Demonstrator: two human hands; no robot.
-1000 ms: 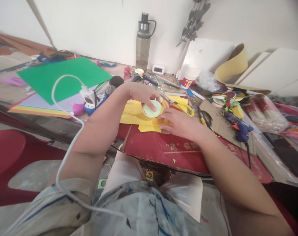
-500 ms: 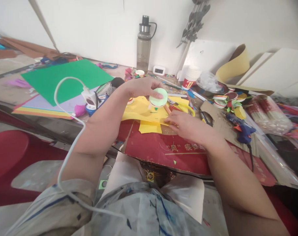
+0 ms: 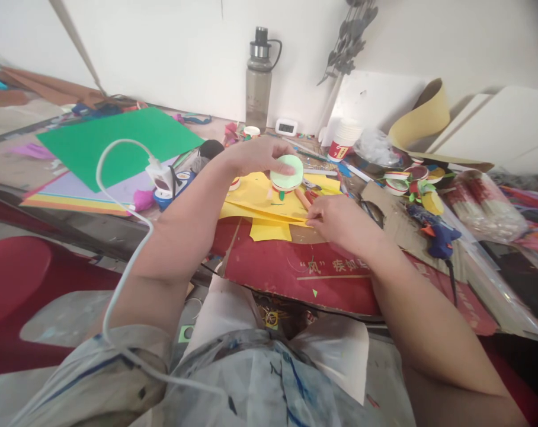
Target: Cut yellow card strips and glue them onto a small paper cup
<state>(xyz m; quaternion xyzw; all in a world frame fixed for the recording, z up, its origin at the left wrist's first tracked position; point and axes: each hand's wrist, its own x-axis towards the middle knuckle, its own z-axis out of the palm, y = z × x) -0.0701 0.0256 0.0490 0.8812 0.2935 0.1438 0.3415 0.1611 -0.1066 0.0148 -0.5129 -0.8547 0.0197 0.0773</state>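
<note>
My left hand point(image 3: 269, 155) is closed around a small round piece point(image 3: 287, 172) with a pale green top and a red-and-white side, like a cut paper cup. It is held over yellow paper point(image 3: 246, 201), thumb on top. My right hand point(image 3: 335, 219) pinches the right front edge of that paper, its fingers curled. Beside those fingers an orange handle point(image 3: 303, 199) lies on the paper. A yellow strip point(image 3: 271, 230) pokes out below the sheet, over a red printed board point(image 3: 291, 273).
A green sheet point(image 3: 118, 142) and a white charger with cable point(image 3: 160, 172) lie left. A tall bottle point(image 3: 259, 83) and small clock point(image 3: 286, 127) stand behind. To the right are paper cups point(image 3: 344, 139), a blue glue gun point(image 3: 440, 237) and a dark phone point(image 3: 518, 279).
My right hand has moved slightly right and its fingers have closed on the yellow paper's edge, covering the yellow scissor handles. My left hand holds the round piece nearly still.
</note>
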